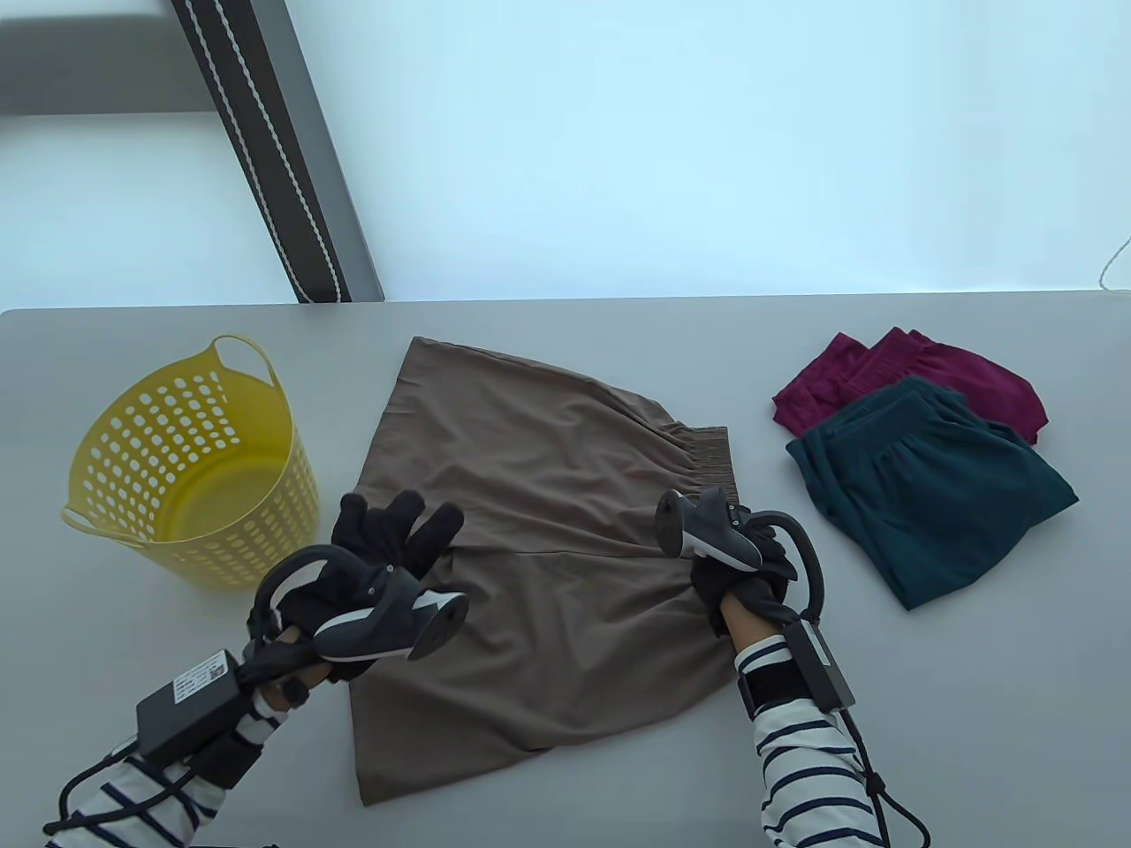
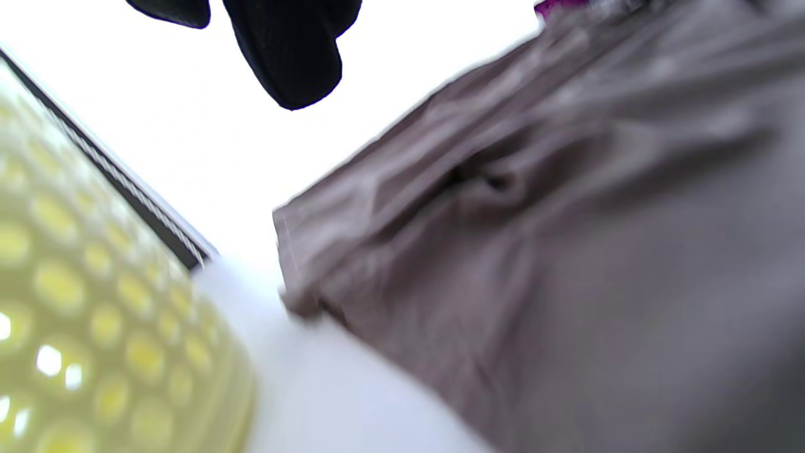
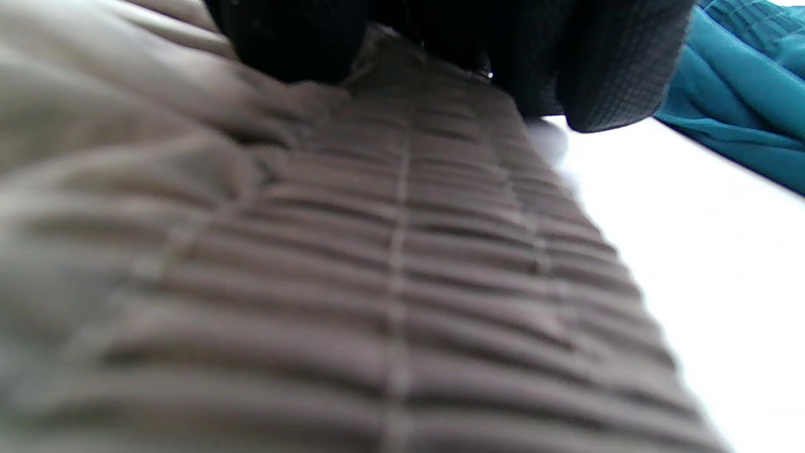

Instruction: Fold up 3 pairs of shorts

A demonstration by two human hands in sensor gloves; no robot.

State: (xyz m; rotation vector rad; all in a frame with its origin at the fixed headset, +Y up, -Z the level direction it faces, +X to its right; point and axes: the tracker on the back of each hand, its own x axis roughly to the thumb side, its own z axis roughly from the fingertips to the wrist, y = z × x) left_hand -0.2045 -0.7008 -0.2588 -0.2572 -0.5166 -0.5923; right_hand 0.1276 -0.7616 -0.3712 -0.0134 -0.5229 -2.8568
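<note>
From above, the taupe-brown fabric shorts [image 1: 548, 539] lie spread mid-table between a yellow perforated plastic basket [image 1: 190, 459] and folded maroon shorts [image 1: 910, 380] and teal shorts [image 1: 928, 495]. The left hand [image 1: 380, 548] hovers with fingers spread, holding nothing. At the right wrist, the right hand [image 3: 453, 44] has curled fingers pinching the ribbed elastic waistband [image 3: 402, 264].

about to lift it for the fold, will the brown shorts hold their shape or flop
Likely floppy: the brown shorts lie in soft wrinkles. Probably light, since the fabric looks thin. The ribbed waistband seems firmer, where the right hand grips.

Grey table [image 1: 565, 327]; bright backlit window behind; dark striped post [image 1: 274, 150].
</note>
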